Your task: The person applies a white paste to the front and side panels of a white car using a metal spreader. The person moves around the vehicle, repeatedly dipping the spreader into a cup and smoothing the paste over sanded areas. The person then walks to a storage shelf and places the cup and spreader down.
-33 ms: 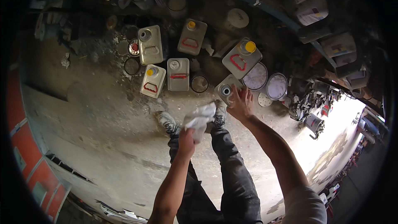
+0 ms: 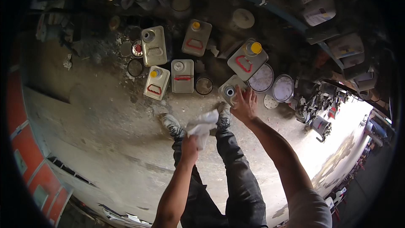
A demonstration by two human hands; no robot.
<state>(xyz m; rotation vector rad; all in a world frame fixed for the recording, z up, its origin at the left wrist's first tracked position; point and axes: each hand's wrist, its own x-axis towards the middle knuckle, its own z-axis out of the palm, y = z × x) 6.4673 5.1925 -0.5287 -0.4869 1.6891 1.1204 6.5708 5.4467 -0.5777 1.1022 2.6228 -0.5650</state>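
My left hand (image 2: 190, 144) is closed around a crumpled white cloth (image 2: 203, 126), which hangs in front of my shoes and is slightly blurred. To the right, my right hand (image 2: 245, 104) grips the top of a grey metal can (image 2: 225, 88). Its round spout (image 2: 229, 90) is uncapped and shows beside my fingers; any handle beneath the hand is hidden. Directly behind stands a larger metal can (image 2: 236, 64) with a yellow cap and a red handle.
Several more metal cans stand ahead, among them one with a flat red handle (image 2: 182, 85) and a small yellow-capped one (image 2: 157, 90). Round pails (image 2: 283, 88) sit right of my right hand. Dark clutter (image 2: 310, 107) lies farther right. My shoes (image 2: 171, 124) are below the cloth.
The white cloth in my left hand has shifted down slightly and changed its folds. My right hand stays on the metal can.
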